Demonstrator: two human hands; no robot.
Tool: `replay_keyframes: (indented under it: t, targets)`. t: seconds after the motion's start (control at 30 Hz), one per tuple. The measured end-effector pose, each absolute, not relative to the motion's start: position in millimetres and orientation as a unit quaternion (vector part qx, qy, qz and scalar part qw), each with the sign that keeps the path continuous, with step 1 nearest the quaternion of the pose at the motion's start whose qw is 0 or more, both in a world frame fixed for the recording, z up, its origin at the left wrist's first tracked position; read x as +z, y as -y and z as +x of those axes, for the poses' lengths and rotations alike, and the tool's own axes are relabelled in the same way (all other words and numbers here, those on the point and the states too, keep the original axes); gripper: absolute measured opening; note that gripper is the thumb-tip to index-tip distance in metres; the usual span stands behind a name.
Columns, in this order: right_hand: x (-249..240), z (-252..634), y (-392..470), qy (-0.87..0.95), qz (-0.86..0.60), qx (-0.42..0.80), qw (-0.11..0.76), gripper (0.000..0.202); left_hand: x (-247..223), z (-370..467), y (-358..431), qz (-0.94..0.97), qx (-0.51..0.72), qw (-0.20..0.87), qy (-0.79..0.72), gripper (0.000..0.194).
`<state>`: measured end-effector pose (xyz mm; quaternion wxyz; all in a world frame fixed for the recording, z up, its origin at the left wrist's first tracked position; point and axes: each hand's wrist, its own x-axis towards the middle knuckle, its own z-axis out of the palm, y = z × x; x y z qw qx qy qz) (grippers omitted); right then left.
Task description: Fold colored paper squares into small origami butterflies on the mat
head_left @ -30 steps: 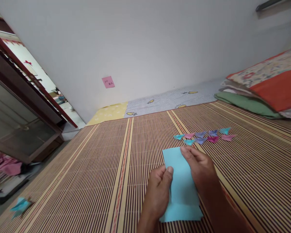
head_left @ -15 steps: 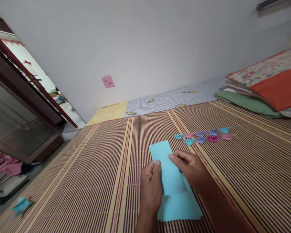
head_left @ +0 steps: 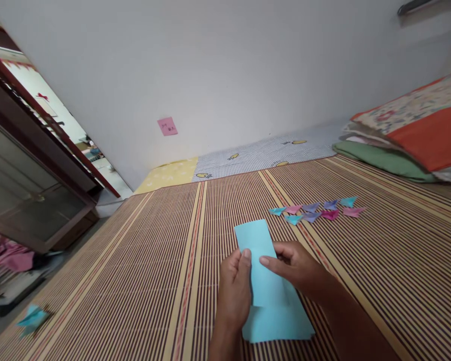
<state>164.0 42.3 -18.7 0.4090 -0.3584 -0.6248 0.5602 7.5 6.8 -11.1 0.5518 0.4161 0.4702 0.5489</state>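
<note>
A long folded sheet of light blue paper (head_left: 268,286) is held between my two hands, above the striped mat. My left hand (head_left: 236,283) is closed on its left edge, thumb on top and fingers behind. My right hand (head_left: 296,265) grips the right edge, its thumb lying across the front of the sheet and its fingers behind it. The upper panel overlaps a wider lower part near me. Beyond my right hand, several small folded paper shapes (head_left: 311,216) in blue, pink, purple and magenta lie in two rows.
The striped mat (head_left: 158,260) covers the bed. A blue folded paper piece (head_left: 33,320) lies at the left edge. Folded bedding (head_left: 424,135) is stacked at the right. A pink note (head_left: 167,126) is stuck on the wall, and a doorway stands at the left.
My right hand has slid a little down along the paper's edge, with its thumb now reaching farther over the front. The paper's top end has shifted slightly right. My left hand stays nearly still.
</note>
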Motion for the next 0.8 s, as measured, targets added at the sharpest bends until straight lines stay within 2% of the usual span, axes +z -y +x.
replay_keyframes:
  t: [0.2,0.37,0.5,0.63,0.7,0.8]
  targets:
    - [-16.2,167.7,-41.1,0.633,-0.360,0.544,0.417,0.044,-8.7,4.9,-5.0,0.507,0.504,0.514,-0.474,0.046]
    - [-12.4,177.7,-43.1,0.598,-0.395,0.509,0.476,0.045,-8.2,5.8,-3.2,0.549,0.463,0.507,-0.478,0.046]
    - [-7.6,186.0,-45.6,0.582,-0.429,0.430,0.540,0.047,-5.1,7.8,-1.7,0.560,0.438,0.524,-0.468,0.048]
    - [-5.3,188.1,-50.3,0.543,-0.453,0.400,0.583,0.043,-6.7,7.2,-3.9,0.544,0.432,0.546,-0.469,0.050]
    - [-5.6,186.9,-52.1,0.536,-0.444,0.422,0.581,0.043,-10.2,6.4,-6.2,0.526,0.444,0.548,-0.475,0.051]
    - [-7.6,182.3,-51.2,0.573,-0.413,0.470,0.530,0.045,-15.9,5.5,-9.4,0.487,0.474,0.570,-0.463,0.049]
